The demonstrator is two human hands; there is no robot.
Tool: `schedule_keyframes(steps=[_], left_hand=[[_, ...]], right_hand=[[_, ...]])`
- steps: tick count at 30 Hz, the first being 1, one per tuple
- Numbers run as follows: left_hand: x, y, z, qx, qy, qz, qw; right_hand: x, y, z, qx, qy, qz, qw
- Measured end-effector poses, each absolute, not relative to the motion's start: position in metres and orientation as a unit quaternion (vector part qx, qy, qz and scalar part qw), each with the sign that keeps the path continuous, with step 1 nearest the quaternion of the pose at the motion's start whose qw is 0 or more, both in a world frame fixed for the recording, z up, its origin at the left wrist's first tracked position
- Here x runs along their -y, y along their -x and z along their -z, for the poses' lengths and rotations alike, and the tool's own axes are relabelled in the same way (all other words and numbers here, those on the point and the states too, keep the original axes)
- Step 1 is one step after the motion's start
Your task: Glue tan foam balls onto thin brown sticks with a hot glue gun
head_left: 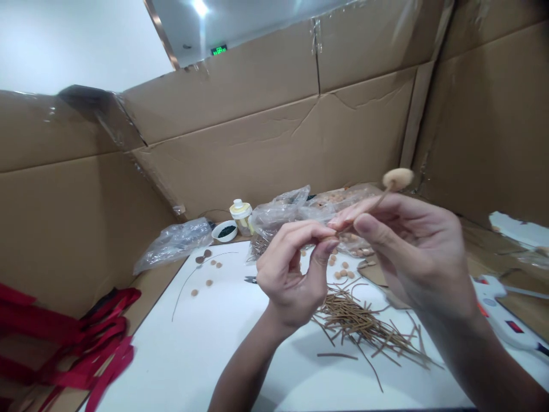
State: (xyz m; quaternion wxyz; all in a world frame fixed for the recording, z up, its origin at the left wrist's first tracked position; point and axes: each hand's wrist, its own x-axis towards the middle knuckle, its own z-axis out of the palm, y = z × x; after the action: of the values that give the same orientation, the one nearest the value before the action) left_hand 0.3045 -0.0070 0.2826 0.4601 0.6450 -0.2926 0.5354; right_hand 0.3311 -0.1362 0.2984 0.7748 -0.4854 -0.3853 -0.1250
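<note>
Your left hand (pixel 289 274) and right hand (pixel 414 254) clamp their fingers (pixel 319 239) on a thin brown stem (pixel 380 199). Its tan bead (pixel 397 179) stands clear above loose stems (pixel 364 326) on the counter (pixel 180 349).

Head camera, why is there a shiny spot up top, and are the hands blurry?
In the head view, the spot is glare from a light; the left hand and right hand look fairly sharp, with soft shadows on the white table.
</note>
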Motion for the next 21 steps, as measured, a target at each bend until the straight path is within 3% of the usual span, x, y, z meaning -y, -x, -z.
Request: schedule_keyframes(steps=[5,13,21], left_hand=[[-0.01,-0.304,-0.289,0.327,-0.679,-0.364,0.548],[-0.031,-0.311,-0.306,0.233,-0.676,-0.141,0.684],[-0.023,-0.305,-0.309,0.189,-0.657,-0.126,0.719]], right_hand=[[0.147,-0.342,-0.306,0.383,0.487,0.025,0.784],[0.163,-0.343,-0.314,0.454,0.68,-0.134,0.56],[0.165,-0.344,-0.312,0.461,0.699,-0.116,0.534]])
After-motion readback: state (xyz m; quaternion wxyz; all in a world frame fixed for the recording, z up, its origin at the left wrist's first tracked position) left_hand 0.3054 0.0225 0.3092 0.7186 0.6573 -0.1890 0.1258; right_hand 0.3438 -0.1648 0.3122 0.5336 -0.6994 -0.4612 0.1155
